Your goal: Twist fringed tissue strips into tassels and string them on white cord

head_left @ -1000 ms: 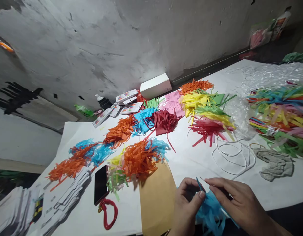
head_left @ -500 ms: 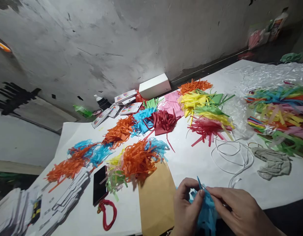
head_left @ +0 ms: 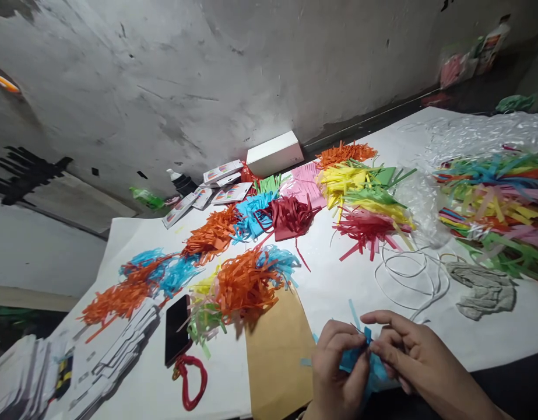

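Observation:
My left hand point(head_left: 338, 367) and my right hand point(head_left: 411, 356) meet at the near edge of the white table point(head_left: 338, 286), both pinching a bunch of blue fringed paper strips point(head_left: 355, 357). The fingertips of both hands press together on the top of the bunch, and one blue strip sticks up above them. A thin needle or wire seen between the fingers is too small to make out. Just left of my left hand lies a brown envelope point(head_left: 275, 356).
Heaps of fringed paper in orange point(head_left: 245, 284), blue, red point(head_left: 367, 227), yellow and green cover the table. A black phone point(head_left: 178, 328), a red cord point(head_left: 190, 376), white string point(head_left: 411, 277), a grey cloth point(head_left: 485, 289), a white box point(head_left: 275, 153) and clear plastic with strips point(head_left: 491, 192) lie around.
Both hands have drawn closer together and closed on the blue bunch, which is now gathered tighter between the fingertips. The right fingers have curled in.

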`<action>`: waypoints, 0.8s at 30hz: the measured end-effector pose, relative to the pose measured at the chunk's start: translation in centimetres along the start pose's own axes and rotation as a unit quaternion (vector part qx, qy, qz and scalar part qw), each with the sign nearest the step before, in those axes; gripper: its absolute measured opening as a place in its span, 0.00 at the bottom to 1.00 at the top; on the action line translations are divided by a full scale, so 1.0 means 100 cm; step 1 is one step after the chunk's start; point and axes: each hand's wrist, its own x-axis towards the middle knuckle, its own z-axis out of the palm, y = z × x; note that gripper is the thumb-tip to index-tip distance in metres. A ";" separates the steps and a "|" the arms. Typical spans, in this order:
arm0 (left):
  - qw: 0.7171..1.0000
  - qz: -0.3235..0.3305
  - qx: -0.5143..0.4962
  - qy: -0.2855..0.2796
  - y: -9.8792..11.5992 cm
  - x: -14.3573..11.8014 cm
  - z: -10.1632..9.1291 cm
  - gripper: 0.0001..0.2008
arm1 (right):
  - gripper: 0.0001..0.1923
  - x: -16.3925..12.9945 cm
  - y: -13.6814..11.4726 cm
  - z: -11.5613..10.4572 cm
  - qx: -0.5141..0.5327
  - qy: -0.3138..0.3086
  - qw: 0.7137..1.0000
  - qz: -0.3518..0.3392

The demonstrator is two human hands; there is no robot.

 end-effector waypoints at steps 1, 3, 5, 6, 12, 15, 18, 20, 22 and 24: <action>1.000 0.007 0.007 -0.008 0.001 0.000 -0.001 0.14 | 0.30 0.001 -0.001 0.001 0.031 -0.019 0.999 0.022; 0.999 0.015 0.024 -0.021 0.002 0.001 -0.005 0.16 | 0.31 0.002 -0.004 0.003 0.048 -0.036 0.998 0.035; 0.999 0.021 0.035 -0.029 0.003 0.001 -0.008 0.17 | 0.29 0.002 -0.007 0.003 0.028 -0.043 0.998 0.025; 0.999 0.023 0.036 -0.032 0.003 0.001 -0.009 0.17 | 0.29 0.002 -0.008 0.003 0.019 -0.045 0.999 0.020; 0.994 0.041 0.063 -0.083 0.006 0.002 -0.013 0.17 | 0.32 0.001 -0.009 -0.001 0.047 -0.081 0.995 0.043; 0.991 0.047 0.089 -0.088 0.006 0.002 -0.014 0.16 | 0.26 0.001 -0.009 0.001 -0.012 -0.065 0.998 0.006; 0.989 0.052 0.113 -0.084 0.005 0.003 -0.013 0.15 | 0.19 0.003 -0.011 0.004 -0.081 -0.029 0.995 -0.052; 0.987 0.049 0.124 -0.089 0.002 0.002 -0.011 0.15 | 0.17 0.007 -0.010 0.000 -0.126 0.027 0.983 -0.131; 0.985 0.030 0.122 -0.117 -0.003 -0.001 -0.004 0.16 | 0.15 0.012 -0.006 -0.012 -0.146 0.103 0.960 -0.217; 0.982 0.011 0.107 -0.157 -0.010 -0.005 0.008 0.16 | 0.14 0.017 -0.002 -0.031 -0.143 0.168 0.936 -0.275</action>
